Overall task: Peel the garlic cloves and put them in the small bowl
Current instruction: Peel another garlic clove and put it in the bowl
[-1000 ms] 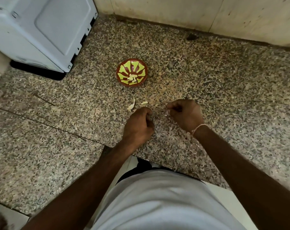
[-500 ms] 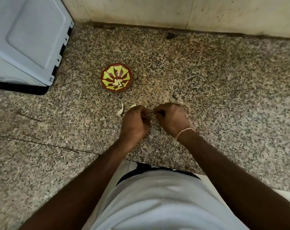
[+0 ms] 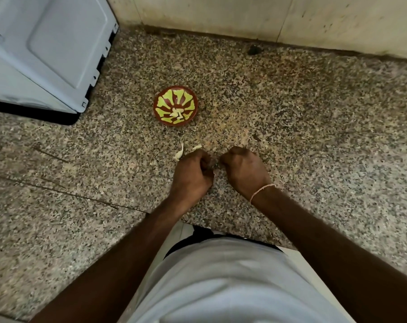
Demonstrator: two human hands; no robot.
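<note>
Garlic cloves are the matter here, and several pale peeled ones [image 3: 177, 113] already lie at the bottom of the small bowl [image 3: 175, 105], a red-brown dish with a yellow-green petal pattern that stands on the speckled granite desk [image 3: 314, 127], well beyond the hands. That part of the job looks done.

Between the bowl and the hands, two pale scraps rest on the stone: a longer curved piece [image 3: 179, 153] touching or just beside the left hand's knuckles, and a smaller one [image 3: 197, 147] near it. Whether these are shed skins or cloves waiting their turn is too small to tell.

The left hand [image 3: 192, 174] and the right hand [image 3: 244, 170] sit close together low over the desk, both with fingers curled inward toward each other. Something small and dark shows in the gap where they meet, probably the clove being worked on, but the pinch itself is hidden by the knuckles and I cannot tell for certain what either hand grips. A thin thread band [image 3: 260, 191] circles the right wrist.

By my reading, peeling is midway: one clove in hand has yet to go into the bowl. A pale grey appliance [image 3: 48, 50] stands at the far left.
</note>
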